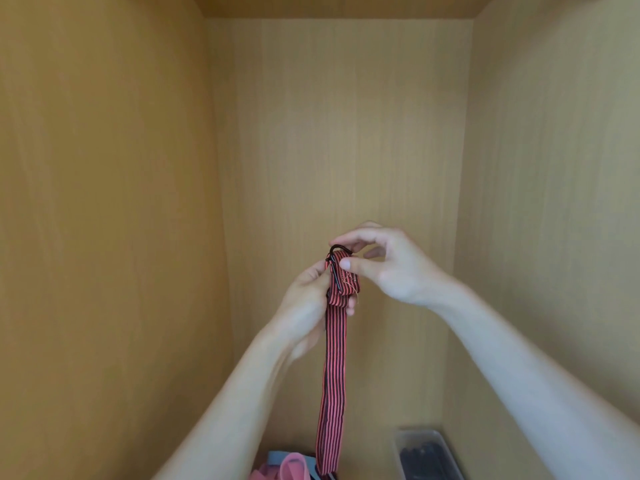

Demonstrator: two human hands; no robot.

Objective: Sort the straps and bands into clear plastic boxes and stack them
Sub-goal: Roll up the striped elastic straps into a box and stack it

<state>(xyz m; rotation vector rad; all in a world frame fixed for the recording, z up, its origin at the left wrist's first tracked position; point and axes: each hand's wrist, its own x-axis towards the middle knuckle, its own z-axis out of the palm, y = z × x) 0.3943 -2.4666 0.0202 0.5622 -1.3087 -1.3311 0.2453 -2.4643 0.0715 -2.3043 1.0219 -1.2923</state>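
Head view: my left grip [306,299] curls round the folded top of the strap [334,375], and my right grip [391,265] pinches that fold between thumb and forefinger beside its black wire hook [334,250]. The strap, ribbed red-and-black elastic, hangs straight down between my arms. The clear box [401,445] sits below right, nearer my right grip.

L forearm [242,393] and R forearm [519,351] bare, raised fwd, converging at centre. L hand [306,301] lower, fingers curled round folded top of red-and-black striped elastic strap [333,368]. R hand [393,266] above, thumb & index pinching strap's top end, other fingers loosely bent.
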